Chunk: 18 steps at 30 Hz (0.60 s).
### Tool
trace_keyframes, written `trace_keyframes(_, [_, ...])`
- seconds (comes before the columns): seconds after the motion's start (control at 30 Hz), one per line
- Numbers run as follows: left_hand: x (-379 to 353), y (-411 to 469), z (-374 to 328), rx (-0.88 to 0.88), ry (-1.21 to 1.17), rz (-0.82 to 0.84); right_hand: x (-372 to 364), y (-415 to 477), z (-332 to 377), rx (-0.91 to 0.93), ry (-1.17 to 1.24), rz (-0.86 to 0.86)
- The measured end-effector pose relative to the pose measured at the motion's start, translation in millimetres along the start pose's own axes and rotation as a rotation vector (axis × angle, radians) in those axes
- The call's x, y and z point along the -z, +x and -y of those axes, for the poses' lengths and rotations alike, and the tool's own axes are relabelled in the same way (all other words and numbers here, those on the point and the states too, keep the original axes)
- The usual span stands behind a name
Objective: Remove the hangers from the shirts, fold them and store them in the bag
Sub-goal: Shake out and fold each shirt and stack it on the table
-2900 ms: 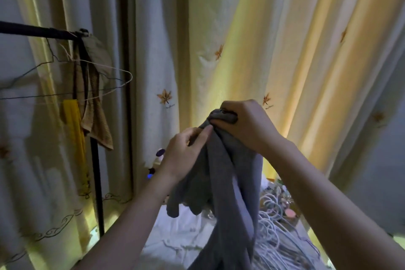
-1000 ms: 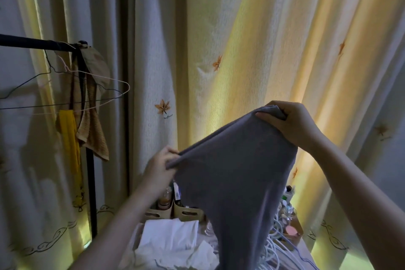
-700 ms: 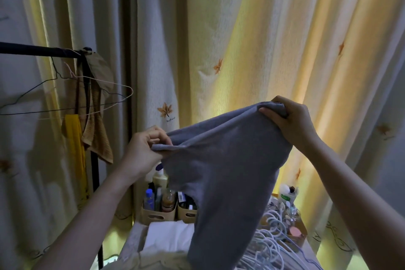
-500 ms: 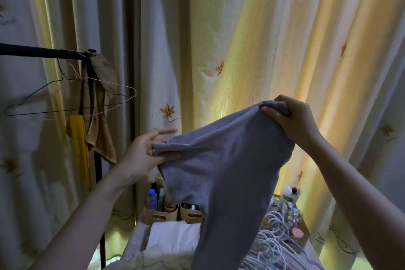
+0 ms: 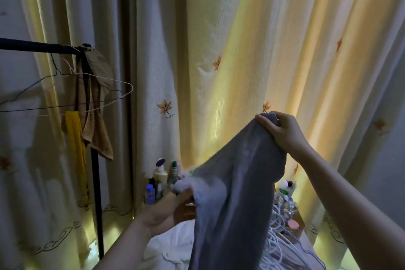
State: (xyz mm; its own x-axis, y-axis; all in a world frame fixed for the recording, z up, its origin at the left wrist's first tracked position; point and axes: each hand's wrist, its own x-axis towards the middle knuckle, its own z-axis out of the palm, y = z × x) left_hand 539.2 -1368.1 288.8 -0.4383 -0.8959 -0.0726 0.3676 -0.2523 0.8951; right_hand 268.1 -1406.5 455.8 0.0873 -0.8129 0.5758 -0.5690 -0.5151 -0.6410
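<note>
A grey shirt (image 5: 238, 184) hangs in the air in front of the curtain, with no hanger in it. My right hand (image 5: 282, 131) grips its top corner, held high. Lower down, my left hand (image 5: 166, 210) holds the other edge of the grey shirt between thumb and fingers, blurred by motion. The cloth slopes down from right to left and its lower part drops out of view. A pile of white wire hangers (image 5: 282, 245) lies below it at the right. No bag is in view.
A black clothes rail (image 5: 39, 47) at the left carries two bare wire hangers (image 5: 72, 92), a brown cloth (image 5: 96, 125) and a yellow cloth (image 5: 75, 138). Bottles (image 5: 161, 180) stand in small bins. White fabric (image 5: 168, 247) lies below. Yellow-white curtains (image 5: 241, 50) fill the background.
My left hand has dropped down with its edge of the grey shirt, so the cloth now slopes steeply. My right hand has stayed high on its corner.
</note>
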Motion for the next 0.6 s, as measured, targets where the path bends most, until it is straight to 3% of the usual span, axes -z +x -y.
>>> trace_keyframes(0.1, [-9, 7, 1, -0.083, 0.131, -0.123, 5, -5, -5, -0.083, 0.013, 0.01])
trace_keyframes(0.17, [-7, 9, -3, -0.135, 0.058, -0.237, 14, -7, -12, -0.166, 0.028, 0.033])
trace_keyframes(0.33, [5, 16, -7, -0.174, -0.044, -0.61, 28, -15, -29, -0.159, 0.089, 0.527])
trace_keyframes(0.43, [14, 12, -13, -0.197, 0.142, -0.57, 26, -14, -34, -0.046, -0.204, 0.649])
trace_keyframes(0.53, [24, 8, -22, -0.236, 0.611, -0.426, 22, -6, -36, 0.087, -0.511, 0.521])
trace_keyframes(0.6, [24, 8, -28, -0.299, 0.809, -0.408, 18, 0, -32, 0.129, -0.586, 0.391])
